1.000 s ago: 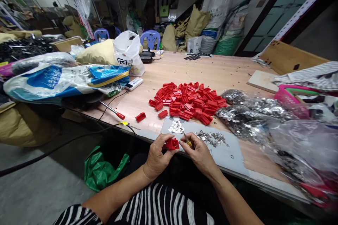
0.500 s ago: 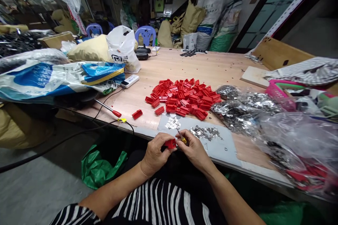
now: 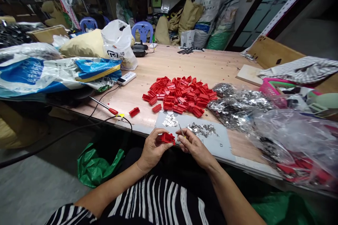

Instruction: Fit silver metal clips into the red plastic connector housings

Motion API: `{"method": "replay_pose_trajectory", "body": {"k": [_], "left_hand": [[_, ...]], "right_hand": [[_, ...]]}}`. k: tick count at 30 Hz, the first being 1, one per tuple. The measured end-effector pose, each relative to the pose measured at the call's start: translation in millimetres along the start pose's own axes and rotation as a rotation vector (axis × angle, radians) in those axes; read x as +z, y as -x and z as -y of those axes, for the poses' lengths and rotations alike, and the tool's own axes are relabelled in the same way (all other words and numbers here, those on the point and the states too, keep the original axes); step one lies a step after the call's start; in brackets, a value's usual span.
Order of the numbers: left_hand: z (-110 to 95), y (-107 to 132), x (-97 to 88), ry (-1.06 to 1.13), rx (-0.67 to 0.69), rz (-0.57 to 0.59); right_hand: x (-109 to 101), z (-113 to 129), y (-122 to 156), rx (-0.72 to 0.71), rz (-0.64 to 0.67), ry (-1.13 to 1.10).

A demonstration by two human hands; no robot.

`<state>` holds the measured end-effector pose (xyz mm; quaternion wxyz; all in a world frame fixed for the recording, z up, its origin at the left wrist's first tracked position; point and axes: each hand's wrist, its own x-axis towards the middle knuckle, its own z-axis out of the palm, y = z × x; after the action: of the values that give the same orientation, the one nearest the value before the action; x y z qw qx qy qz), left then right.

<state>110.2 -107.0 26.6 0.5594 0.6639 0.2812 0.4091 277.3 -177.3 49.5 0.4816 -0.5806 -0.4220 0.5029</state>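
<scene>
My left hand (image 3: 153, 147) pinches a red plastic housing (image 3: 168, 138) just off the table's front edge, its open side facing up. Close beside it on the right, my right hand (image 3: 192, 146) is closed on what looks like a small screwdriver (image 3: 181, 130). Its thin metal tip points up and away, and most of its yellow handle is hidden in the fingers. Beyond both hands lies a grey mat (image 3: 223, 144) with a pile of bright metal pieces (image 3: 170, 120) and a wider spread of darker metal pieces (image 3: 202, 129). A heap of similar red housings (image 3: 182, 93) sits behind the mat.
Clear bags of metal parts (image 3: 232, 109) lie to the right, near a pink basket (image 3: 271, 91). At left are a lever with a red grip (image 3: 113, 111), a black cable (image 3: 66, 139), a white handheld device (image 3: 126, 78) and blue-white sacks (image 3: 52, 74). One red housing (image 3: 134, 111) lies apart.
The hands have moved slightly apart. The red housing has turned to show more of its open side, and the screwdriver has come away from it, its tip pointing more upright.
</scene>
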Motion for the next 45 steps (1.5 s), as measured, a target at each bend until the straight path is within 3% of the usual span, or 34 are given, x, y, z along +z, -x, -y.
{"method": "replay_pose_trajectory", "body": {"k": [6,14,21,28,32,36,45], "left_hand": [[-0.1,-0.3,-0.5,0.168,-0.101,0.086],[5.9,0.9,1.0,0.080,-0.010,0.156],[5.5,-0.5,-0.7,0.045,0.023,0.152],[7.4,-23.2,-22.4,-0.189,0.053,0.170],[17.8,-35.3,-30.9,-0.336,0.112,0.239],[23.1,-41.1,-33.5,-0.382,0.124,0.314],[25.3,-47.8,-36.9,-0.408,0.134,0.375]], "right_hand": [[-1.1,-13.1,4.4,-0.028,-0.048,0.179],[4.1,-5.2,-2.3,-0.025,0.070,0.031],[8.2,-4.5,-7.3,-0.171,-0.024,0.232],[-0.4,-5.5,-5.4,-0.141,-0.093,0.495],[-1.4,-8.0,-5.3,-0.238,-0.119,0.737],[2.4,-11.9,-7.4,-0.219,-0.096,0.889],[1.3,-11.9,-15.0,-0.260,-0.029,0.851]]}}
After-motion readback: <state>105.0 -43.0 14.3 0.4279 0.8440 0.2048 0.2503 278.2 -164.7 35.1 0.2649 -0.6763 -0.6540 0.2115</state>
